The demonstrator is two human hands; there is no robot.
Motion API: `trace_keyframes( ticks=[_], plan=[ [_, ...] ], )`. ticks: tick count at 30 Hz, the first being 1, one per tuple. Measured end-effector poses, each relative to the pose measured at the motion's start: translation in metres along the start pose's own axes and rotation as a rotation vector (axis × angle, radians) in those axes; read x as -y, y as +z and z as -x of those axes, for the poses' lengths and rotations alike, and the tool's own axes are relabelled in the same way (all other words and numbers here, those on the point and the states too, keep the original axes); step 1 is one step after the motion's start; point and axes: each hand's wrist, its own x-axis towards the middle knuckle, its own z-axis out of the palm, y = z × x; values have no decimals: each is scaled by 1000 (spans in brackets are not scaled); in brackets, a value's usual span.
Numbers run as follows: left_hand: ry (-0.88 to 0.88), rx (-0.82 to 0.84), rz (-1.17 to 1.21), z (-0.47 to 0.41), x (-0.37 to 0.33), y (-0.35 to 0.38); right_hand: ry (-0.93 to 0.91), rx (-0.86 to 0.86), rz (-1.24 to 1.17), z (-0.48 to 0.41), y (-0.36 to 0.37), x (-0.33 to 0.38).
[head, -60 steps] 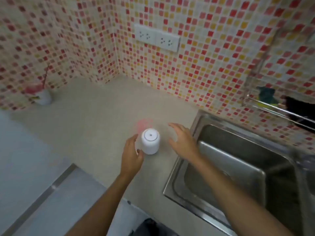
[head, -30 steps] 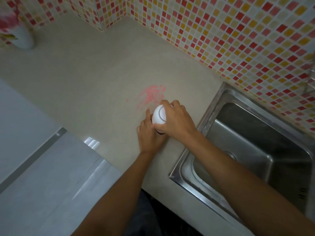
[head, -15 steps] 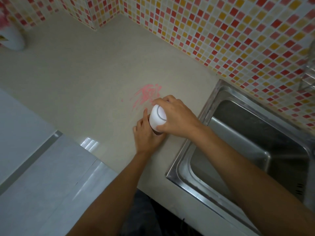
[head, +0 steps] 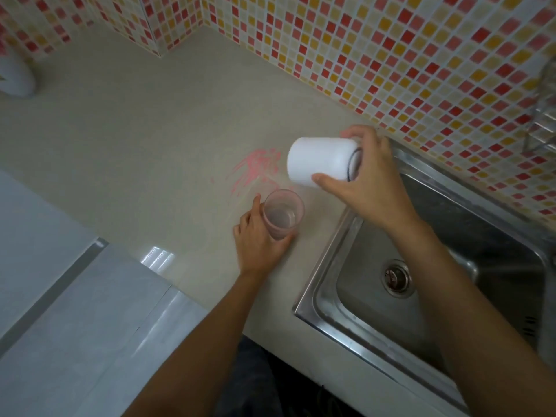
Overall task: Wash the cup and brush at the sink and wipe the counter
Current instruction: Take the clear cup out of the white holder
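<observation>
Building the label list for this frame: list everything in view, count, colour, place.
white container: 1, white, held tilted over the counter
pink cup: 1, clear pink, upright on counter
stain: 1, pink, on counter behind the pink cup
counter: 1, beige, left of sink
sink: 1, steel, right
drain: 1, steel, sink floor
wall tiles: many, red, yellow, cream, behind counter
pot: 1, white, far left on counter
wire rack: 1, metal, right edge by the wall
left-hand grip: 1, bare, round the pink cup
right-hand grip: 1, bare, round the white container
</observation>
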Motion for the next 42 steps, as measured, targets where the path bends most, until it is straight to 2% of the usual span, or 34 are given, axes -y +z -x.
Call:
trace_keyframes(
  ticks=[6,11,17,32,35,38,42],
  plan=[
    [9,2,-4,-1,0,-1,450,-169,-450,7,23,-74],
    [26,-20,-13,-1,1,1,561,-180,-835,19,51,-115],
    [49,-68,-45,-2,2,4,431,-161,-503,34,76,-125],
    [18,-74,15,-2,1,4,207,-68,-195,47,87,-123],
    [31,-44,83,4,0,-2,260,-69,-62,84,81,-132],
    [111,12,102,31,-3,-12,324,-22,28,142,74,-153],
    [375,131,63,90,-29,-12,430,14,144,218,56,-193]
  ],
)
